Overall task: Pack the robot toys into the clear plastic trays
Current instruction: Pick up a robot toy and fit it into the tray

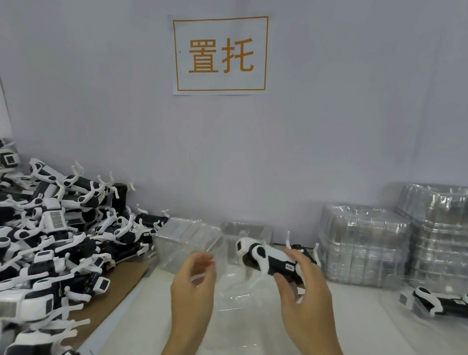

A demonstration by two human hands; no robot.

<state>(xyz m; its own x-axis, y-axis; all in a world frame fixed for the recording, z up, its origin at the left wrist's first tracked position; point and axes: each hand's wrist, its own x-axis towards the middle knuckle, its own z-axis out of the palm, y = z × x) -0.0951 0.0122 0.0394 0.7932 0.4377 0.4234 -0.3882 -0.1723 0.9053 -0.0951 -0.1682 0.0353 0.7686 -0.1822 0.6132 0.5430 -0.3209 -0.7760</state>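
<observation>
- Two bare forearms come up from the near edge of the table (246, 341), the nearest things in view.
- Right hand (300, 278) has its grip clamped round the rear of a black-and-white toy (266, 256), thumb under and fingers over, holding it above the table with the head pointing left.
- Left hand (195, 278) has its fingers loosely curled and apart; it seems to touch or steady a clear tray (188, 242), but motion blur and the see-through plastic keep me from saying whether it holds it.
- Judging by this, the step is seating one toy in a tray. Next the toy must be lined up with the moulded hollow and lowered, legs tucked so they do not catch the rim.
- More toys lie in a pile (48, 235) on the left, on a brown board, right beside the tray.
- Tray stacks (364, 246) stand on the right against the wall, with a packed toy (443, 301) lying in front of them.
- Open room is the pale strip between pile and stacks; a wide swing either way would knock something.
</observation>
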